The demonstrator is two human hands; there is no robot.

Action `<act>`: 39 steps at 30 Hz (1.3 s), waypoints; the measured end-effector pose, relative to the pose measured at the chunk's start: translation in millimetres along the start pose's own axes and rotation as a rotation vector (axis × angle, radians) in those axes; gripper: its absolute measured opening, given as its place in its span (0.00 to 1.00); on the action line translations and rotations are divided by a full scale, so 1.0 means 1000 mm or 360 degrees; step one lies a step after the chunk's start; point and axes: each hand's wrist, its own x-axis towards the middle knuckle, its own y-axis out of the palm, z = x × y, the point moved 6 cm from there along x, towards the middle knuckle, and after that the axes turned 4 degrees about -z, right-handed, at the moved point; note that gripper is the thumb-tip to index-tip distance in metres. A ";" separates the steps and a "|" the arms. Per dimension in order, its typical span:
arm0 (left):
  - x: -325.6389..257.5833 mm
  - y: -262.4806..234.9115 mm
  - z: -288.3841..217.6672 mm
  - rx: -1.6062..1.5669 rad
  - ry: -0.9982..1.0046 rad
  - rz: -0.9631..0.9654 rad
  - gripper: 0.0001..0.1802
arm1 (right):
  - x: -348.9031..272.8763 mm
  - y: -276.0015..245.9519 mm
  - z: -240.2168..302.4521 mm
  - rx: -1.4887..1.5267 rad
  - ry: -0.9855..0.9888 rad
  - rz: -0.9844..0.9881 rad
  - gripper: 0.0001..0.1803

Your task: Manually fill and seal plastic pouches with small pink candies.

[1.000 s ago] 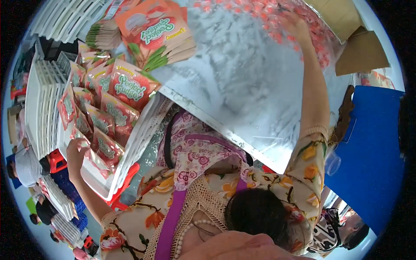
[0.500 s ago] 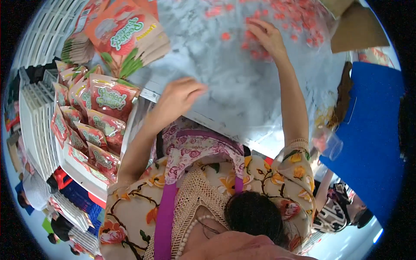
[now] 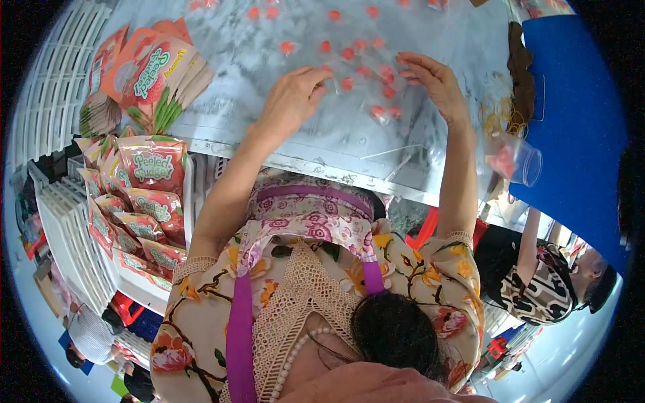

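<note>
A silvery metal table [image 3: 282, 144] fills the upper view, strewn with small clear-wrapped red sweets [image 3: 349, 67]. The left hand [image 3: 290, 99] rests on them with fingers curled down, its hold unclear, while the right hand [image 3: 433, 79] hovers open just above; stacked red snack pouches [image 3: 151, 171] fill a white crate on the left

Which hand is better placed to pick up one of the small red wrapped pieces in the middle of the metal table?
Probably the left hand: its fingers touch the small red wrapped pieces. The right hand hovers open beside them.
</note>
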 end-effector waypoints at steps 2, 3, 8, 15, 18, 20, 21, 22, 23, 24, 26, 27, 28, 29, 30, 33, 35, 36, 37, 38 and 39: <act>0.004 0.003 -0.009 -0.0057 0.0064 -0.0031 0.16 | -0.007 0.003 0.000 -0.0173 -0.0311 -0.0117 0.16; 0.006 0.005 -0.012 -0.0052 0.0072 -0.0021 0.16 | -0.007 0.007 -0.007 -0.0164 -0.0312 -0.0128 0.16; 0.020 0.024 -0.022 0.0135 0.0015 0.0198 0.19 | -0.012 0.029 0.015 -0.0941 -0.0964 -0.0253 0.20; 0.021 0.044 -0.019 0.0283 -0.0149 0.0584 0.26 | -0.012 0.027 0.017 -0.1047 -0.1021 -0.0347 0.20; 0.018 0.043 -0.027 0.0193 -0.0052 0.0541 0.26 | -0.003 0.012 0.008 -0.1157 -0.0991 -0.0448 0.19; 0.024 0.047 -0.029 0.0225 0.0099 0.0462 0.27 | 0.003 0.004 0.010 -0.1382 -0.1016 -0.0592 0.20; 0.022 0.048 -0.028 0.0224 0.0101 0.0464 0.27 | 0.003 0.004 0.011 -0.1383 -0.1013 -0.0595 0.20; 0.020 0.050 -0.028 0.0166 0.0108 0.0480 0.28 | -0.001 0.002 0.015 -0.1426 -0.1062 -0.0702 0.21; 0.019 0.048 -0.029 0.0111 0.0110 0.0492 0.29 | -0.004 0.003 0.019 -0.1466 -0.1115 -0.0806 0.22; 0.020 0.047 -0.030 0.0112 0.0109 0.0493 0.29 | -0.009 0.005 0.018 -0.1464 -0.1114 -0.0806 0.22; 0.019 0.046 -0.023 -0.0040 -0.0139 0.0539 0.29 | -0.021 0.023 0.012 -0.1218 -0.1119 -0.0363 0.25; 0.019 0.048 -0.019 -0.0042 -0.0143 0.0542 0.29 | -0.027 0.028 0.013 -0.1216 -0.1115 -0.0360 0.25; 0.020 0.049 -0.015 -0.0046 -0.0063 0.0521 0.30 | -0.031 0.034 0.011 -0.1200 -0.1033 -0.0331 0.26; 0.022 0.048 -0.018 -0.0052 0.0020 0.0500 0.30 | -0.035 0.036 0.010 -0.1185 -0.0950 -0.0306 0.27; 0.021 0.049 -0.018 -0.0054 0.0018 0.0502 0.30 | -0.040 0.037 0.009 -0.1186 -0.0947 -0.0304 0.27; 0.014 0.054 -0.022 -0.0004 0.0034 0.0589 0.31 | -0.048 0.034 0.003 -0.0967 -0.0861 -0.0328 0.28; 0.005 0.055 -0.023 -0.0112 0.0052 0.0536 0.31 | -0.052 0.036 0.000 -0.0841 -0.0854 -0.0330 0.28; 0.001 0.057 -0.024 -0.0110 0.0049 0.0539 0.31 | -0.054 0.037 0.000 -0.0837 -0.0853 -0.0329 0.28; -0.004 0.060 -0.023 -0.0172 -0.0033 0.0588 0.30 | -0.056 0.039 0.000 -0.0835 -0.0842 -0.0329 0.28; -0.007 0.063 -0.023 -0.0233 -0.0114 0.0632 0.30 | -0.057 0.040 0.000 -0.0835 -0.0834 -0.0327 0.28; -0.011 0.064 -0.027 -0.0228 -0.0116 0.0626 0.30 | -0.059 0.041 0.001 -0.0833 -0.0842 -0.0324 0.28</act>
